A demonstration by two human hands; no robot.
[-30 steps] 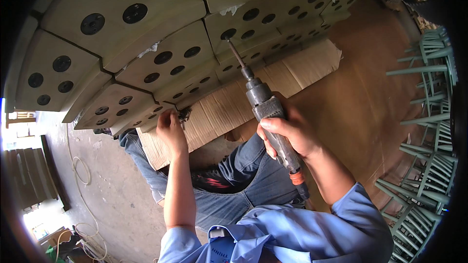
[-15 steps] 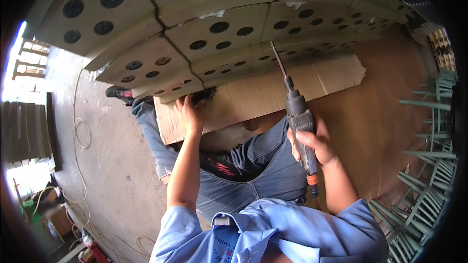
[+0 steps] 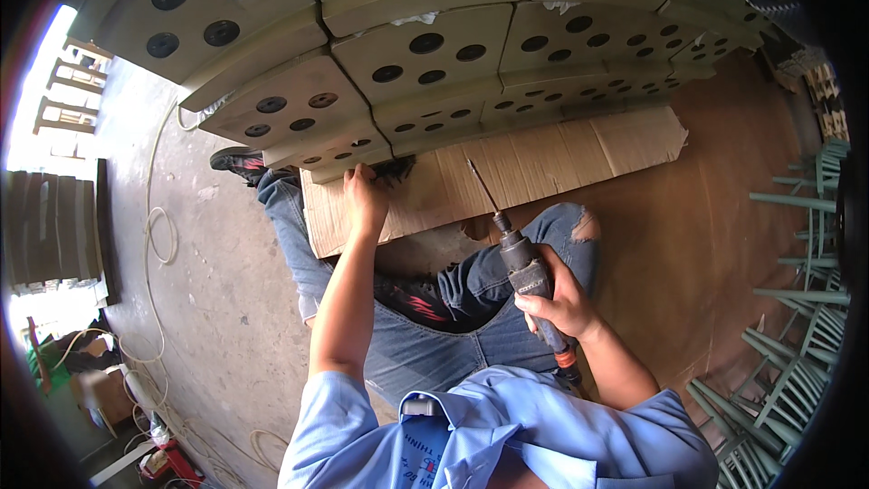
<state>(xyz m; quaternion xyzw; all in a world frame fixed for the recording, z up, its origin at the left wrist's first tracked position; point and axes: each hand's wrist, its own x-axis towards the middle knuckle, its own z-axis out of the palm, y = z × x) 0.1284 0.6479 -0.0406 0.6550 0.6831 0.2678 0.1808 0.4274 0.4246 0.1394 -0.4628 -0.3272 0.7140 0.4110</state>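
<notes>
My right hand point(image 3: 559, 297) is wrapped round a dark power screwdriver point(image 3: 527, 263) with an orange ring near its rear end. Its long thin bit points forward and left, over a flat cardboard sheet point(image 3: 543, 157). On the sheet's left part, my left hand point(image 3: 365, 204) reaches in beside a small heap of black screw-like pieces point(image 3: 394, 169). Its fingers are bunched by the lower edge of the nearest beige panel point(image 3: 288, 109); what they hold, if anything, is hidden. Dark round discs point(image 3: 271, 105) are set in the panels in groups.
Stacked beige panels curve across the whole far side. My bent legs in jeans point(image 3: 425, 344) lie just below the cardboard. A pale hose point(image 3: 156, 244) loops over the concrete floor at left. Green slatted frames point(image 3: 806, 344) stand at right, beyond a brown sheet point(image 3: 670, 244).
The screwdriver in my right hand has come down and left, its bit now over the cardboard. My left hand's fingers have drawn together beside the black heap. The view has shifted slightly.
</notes>
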